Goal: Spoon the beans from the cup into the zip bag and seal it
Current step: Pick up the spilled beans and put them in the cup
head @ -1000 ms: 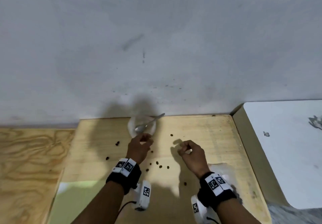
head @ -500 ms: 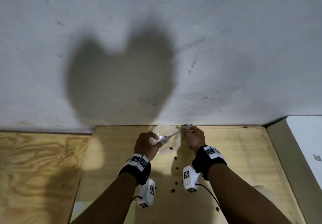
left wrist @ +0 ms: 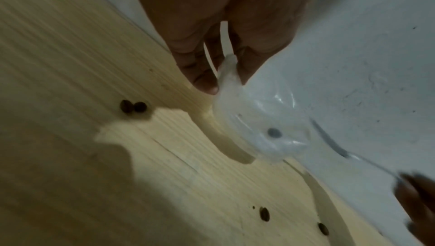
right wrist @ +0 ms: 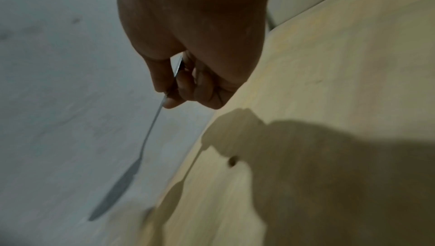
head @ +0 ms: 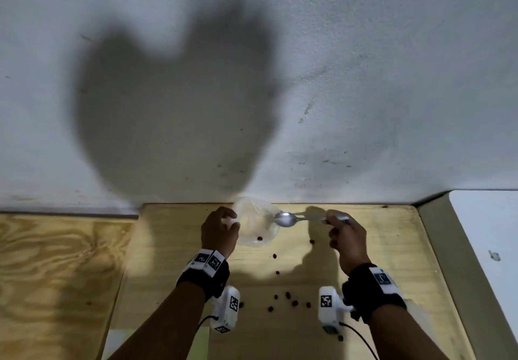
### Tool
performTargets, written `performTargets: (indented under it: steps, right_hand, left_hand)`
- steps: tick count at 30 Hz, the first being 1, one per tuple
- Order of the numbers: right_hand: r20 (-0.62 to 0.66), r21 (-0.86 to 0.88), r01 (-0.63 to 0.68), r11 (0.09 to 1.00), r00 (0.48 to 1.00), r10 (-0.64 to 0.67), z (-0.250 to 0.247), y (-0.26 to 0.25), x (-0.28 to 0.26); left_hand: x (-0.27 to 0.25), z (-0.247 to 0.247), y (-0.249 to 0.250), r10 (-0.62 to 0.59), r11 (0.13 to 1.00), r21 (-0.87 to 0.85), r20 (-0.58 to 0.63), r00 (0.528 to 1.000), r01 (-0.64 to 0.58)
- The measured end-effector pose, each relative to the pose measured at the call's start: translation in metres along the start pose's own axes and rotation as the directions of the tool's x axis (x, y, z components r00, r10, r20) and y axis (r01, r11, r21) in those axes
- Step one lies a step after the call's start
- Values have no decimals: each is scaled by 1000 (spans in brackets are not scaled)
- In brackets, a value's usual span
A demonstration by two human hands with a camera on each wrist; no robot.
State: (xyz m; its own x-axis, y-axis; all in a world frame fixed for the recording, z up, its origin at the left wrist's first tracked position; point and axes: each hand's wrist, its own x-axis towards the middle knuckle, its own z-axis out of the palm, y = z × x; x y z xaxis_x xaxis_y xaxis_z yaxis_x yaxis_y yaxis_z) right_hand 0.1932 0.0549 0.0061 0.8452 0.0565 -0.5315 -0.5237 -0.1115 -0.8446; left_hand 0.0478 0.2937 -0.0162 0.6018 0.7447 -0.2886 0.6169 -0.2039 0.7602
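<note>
My left hand [head: 221, 230] pinches the rim of a clear plastic cup [head: 253, 226] tilted on the wooden board by the wall. One brown bean [head: 260, 238] lies inside the cup. The left wrist view shows the fingers [left wrist: 204, 75] on the cup's [left wrist: 259, 129] rim. My right hand [head: 344, 236] grips the handle of a metal spoon [head: 286, 218]. Its empty bowl hovers at the cup's right edge. In the right wrist view the spoon [right wrist: 132, 173] points down and away from the hand [right wrist: 188, 86]. A pale translucent patch [head: 414, 302] behind my right wrist may be the zip bag.
Several loose beans [head: 288, 301] lie scattered on the board [head: 378, 247] between my arms. A grey wall [head: 336, 79] rises right behind the cup. A white surface [head: 487, 233] adjoins the board's right edge, and darker plywood [head: 56, 275] lies to the left.
The spoon lay in the cup a second ago. My right hand took its handle and has drawn it rightward out of the cup. My left hand now holds the cup tilted.
</note>
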Motion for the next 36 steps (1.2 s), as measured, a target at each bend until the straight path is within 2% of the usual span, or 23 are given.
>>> performTargets:
  steps: [5, 10, 14, 17, 24, 27, 29, 31, 33, 34, 36]
  right_hand:
    - [-111, 110, -103, 989, 987, 115, -52, 13, -2]
    - [-210, 129, -142, 981, 963, 167, -68, 35, 3]
    - [-245, 147, -165, 975, 949, 198, -64, 48, 9]
    - [-302, 97, -193, 976, 929, 213, -62, 57, 17]
    - [-430, -263, -128, 956, 903, 2, -58, 53, 15]
    - [-462, -380, -23, 925, 871, -168, -48, 49, 9]
    - [-362, -460, 117, 880, 880, -307, -34, 46, 0]
    - [-152, -513, 244, 823, 918, -367, -17, 43, -4]
    - [71, -542, 318, 778, 940, -335, -1, 42, -5]
    - [141, -541, 310, 782, 950, -279, 7, 41, -4]
    - [192, -633, 263, 728, 964, -182, 16, 44, 0]
  left_hand:
    - [-15, -11, -9, 29, 997, -60, -133, 991, -37]
    - [-33, -14, -11, -76, 979, -200, -134, 988, 48]
    - [-40, -12, -13, -96, 976, -205, -125, 988, 69]
    - [-40, -11, -15, -106, 981, -175, -140, 984, 81]
    - [-37, -10, -25, -78, 989, -134, -175, 982, 55]
    - [-37, -11, -31, -40, 989, -149, -198, 979, 11]
    - [-36, -12, -33, -34, 993, -120, -202, 979, 9]
    - [-34, -14, -35, -40, 994, -109, -195, 980, 19]
    - [-32, -14, -38, -43, 996, -87, -193, 980, 27]
    - [-31, -14, -39, -43, 997, -70, -196, 980, 30]
    - [-30, -16, -39, -51, 998, -50, -198, 979, 41]
